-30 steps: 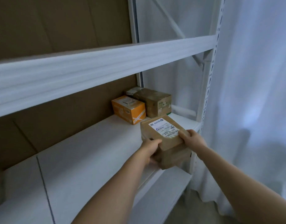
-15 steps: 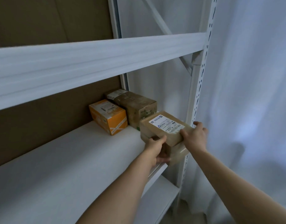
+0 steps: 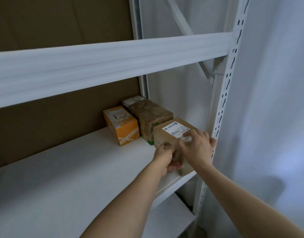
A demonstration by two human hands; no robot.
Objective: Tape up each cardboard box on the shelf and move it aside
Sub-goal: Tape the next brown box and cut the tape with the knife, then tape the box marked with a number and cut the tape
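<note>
Head-worn, looking forward and slightly down along both forearms onto the white shelf (image 3: 79, 169), near its right corner post (image 3: 223, 100).

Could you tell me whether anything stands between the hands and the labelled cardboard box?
Nothing visible does: the left hand grips the labelled box at its near left corner, and the right hand rests on top.

two bare forearms, no sleeves, left hand (image 3: 163, 156), right hand (image 3: 197, 148)
</note>
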